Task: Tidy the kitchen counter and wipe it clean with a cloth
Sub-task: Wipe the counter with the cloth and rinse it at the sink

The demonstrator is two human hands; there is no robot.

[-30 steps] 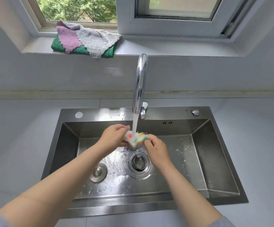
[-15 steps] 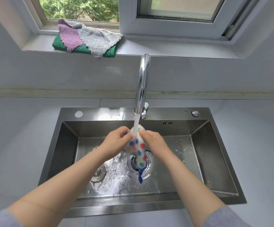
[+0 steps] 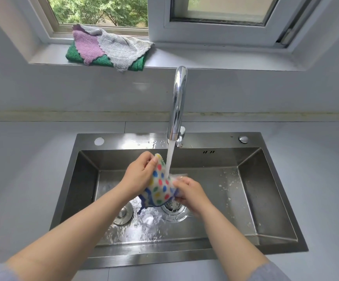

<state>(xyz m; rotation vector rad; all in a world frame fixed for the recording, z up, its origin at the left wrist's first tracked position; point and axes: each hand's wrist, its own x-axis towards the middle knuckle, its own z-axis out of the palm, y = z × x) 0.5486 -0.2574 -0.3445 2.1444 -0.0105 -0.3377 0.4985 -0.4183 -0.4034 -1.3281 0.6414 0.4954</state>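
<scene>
A white cloth with coloured dots and a blue edge [image 3: 160, 186] is stretched between both hands over the steel sink [image 3: 270, 199]. My left hand [image 3: 139, 175] pinches its upper corner. Lower down, my right hand [image 3: 190, 192] grips the cloth's right edge above the drain. Water runs from the chrome tap [image 3: 177, 102] onto the cloth's top. The grey counter [image 3: 22, 169] surrounds the sink.
A pile of purple, grey and green cloths [image 3: 107, 48] lies on the window sill behind the tap. The sink has a round drain strainer [image 3: 172, 207] and a second plug [image 3: 123, 214] to its left. Wet specks cover the basin's right side.
The cloth went from bunched up, to hanging, to spread wider between the hands. My left hand rose slightly and my right hand dropped lower and to the right.
</scene>
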